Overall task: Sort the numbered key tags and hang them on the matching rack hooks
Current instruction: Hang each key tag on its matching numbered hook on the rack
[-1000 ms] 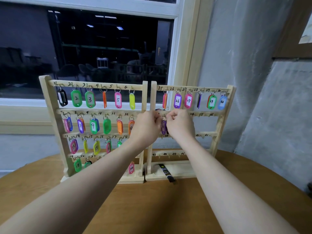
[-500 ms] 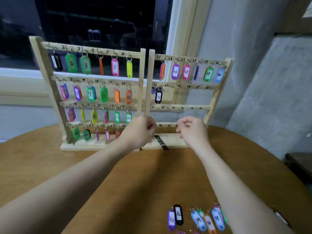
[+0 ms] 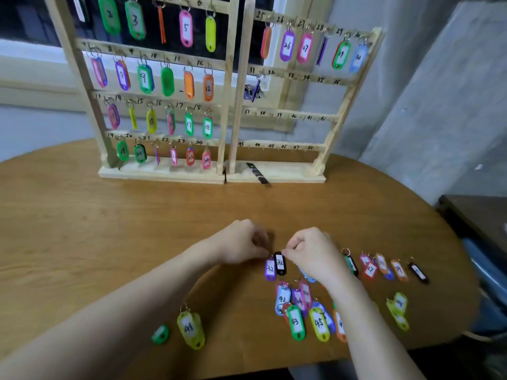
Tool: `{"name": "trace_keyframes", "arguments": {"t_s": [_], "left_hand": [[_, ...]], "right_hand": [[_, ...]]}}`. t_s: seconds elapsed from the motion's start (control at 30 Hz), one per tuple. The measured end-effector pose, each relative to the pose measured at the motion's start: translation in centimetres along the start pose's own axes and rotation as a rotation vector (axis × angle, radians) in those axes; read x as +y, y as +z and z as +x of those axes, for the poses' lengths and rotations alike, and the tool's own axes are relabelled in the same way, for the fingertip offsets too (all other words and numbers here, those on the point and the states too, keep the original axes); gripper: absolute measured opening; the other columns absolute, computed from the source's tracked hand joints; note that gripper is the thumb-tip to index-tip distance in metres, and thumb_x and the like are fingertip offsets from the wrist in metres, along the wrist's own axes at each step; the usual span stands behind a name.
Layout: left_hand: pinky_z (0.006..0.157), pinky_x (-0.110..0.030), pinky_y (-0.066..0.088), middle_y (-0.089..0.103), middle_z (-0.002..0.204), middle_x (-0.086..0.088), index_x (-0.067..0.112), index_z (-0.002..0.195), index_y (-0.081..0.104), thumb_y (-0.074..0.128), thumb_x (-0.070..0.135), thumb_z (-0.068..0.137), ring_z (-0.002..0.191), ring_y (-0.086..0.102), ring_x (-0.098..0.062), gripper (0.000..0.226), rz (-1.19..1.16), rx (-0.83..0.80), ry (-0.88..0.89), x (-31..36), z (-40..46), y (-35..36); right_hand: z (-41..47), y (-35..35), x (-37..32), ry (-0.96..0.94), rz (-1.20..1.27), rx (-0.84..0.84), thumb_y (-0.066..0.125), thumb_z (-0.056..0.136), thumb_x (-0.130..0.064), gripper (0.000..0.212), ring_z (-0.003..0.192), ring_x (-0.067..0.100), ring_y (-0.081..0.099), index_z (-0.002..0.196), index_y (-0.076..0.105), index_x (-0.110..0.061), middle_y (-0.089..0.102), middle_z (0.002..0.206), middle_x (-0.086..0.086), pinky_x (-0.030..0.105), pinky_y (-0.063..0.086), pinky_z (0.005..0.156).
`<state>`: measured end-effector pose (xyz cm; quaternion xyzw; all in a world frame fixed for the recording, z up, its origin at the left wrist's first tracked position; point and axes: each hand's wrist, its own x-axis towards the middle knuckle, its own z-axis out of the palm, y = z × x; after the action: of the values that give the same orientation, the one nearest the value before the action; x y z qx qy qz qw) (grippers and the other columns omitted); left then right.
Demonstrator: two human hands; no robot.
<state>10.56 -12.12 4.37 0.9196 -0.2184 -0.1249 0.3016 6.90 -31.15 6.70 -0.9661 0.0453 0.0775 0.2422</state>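
two tags marked 32, a purple tag (image 3: 270, 269) and a black tag (image 3: 280, 263), lie side by side on the bench (image 3: 109, 229). the right hand (image 3: 311, 252) pinches the black one at its top with curled fingers. the left hand (image 3: 241, 244) is curled just beside them; what it grips, i cannot tell. the racks (image 3: 233, 105) stand behind.

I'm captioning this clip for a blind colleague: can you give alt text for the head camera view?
Both hands, left and right, pinch at the rings of two tags numbered 32, purple and black, on a wooden table. More tags lie scattered nearby. Behind stand two racks, the left one full, the right one mostly bare.
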Motion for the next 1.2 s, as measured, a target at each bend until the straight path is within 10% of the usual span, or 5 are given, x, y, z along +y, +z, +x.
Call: {"name": "trace_keyframes", "arguments": {"t_s": [0.73,1.2], "left_hand": [[0.087,-0.029,0.048,0.062,0.084,0.021,0.032,0.085,0.075,0.077,0.022,0.086,0.085,0.056,-0.002,0.010,-0.192,0.114,0.074,-1.6,-0.8,2.8],[0.073,-0.015,0.046,0.072,0.081,0.012,0.021,0.088,0.074,0.068,0.021,0.096,0.073,0.061,0.002,0.010,-0.401,0.137,-0.015,-1.7,-0.9,-1.3]], "right_hand": [[-1.3,1.8,-1.1,-0.007,-0.038,0.180,0.058,0.099,-0.027,0.019,0.077,0.008,0.061,0.084,0.068,-0.030,0.066,0.085,-0.011,0.023,0.040,0.055],[-0.1,-0.1,-0.5,0.052,0.938,0.004,0.056,0.102,-0.012,0.014,0.102,0.021,0.072,0.096,0.068,-0.010,0.079,0.095,0.001,0.031,0.057,0.078]]}}
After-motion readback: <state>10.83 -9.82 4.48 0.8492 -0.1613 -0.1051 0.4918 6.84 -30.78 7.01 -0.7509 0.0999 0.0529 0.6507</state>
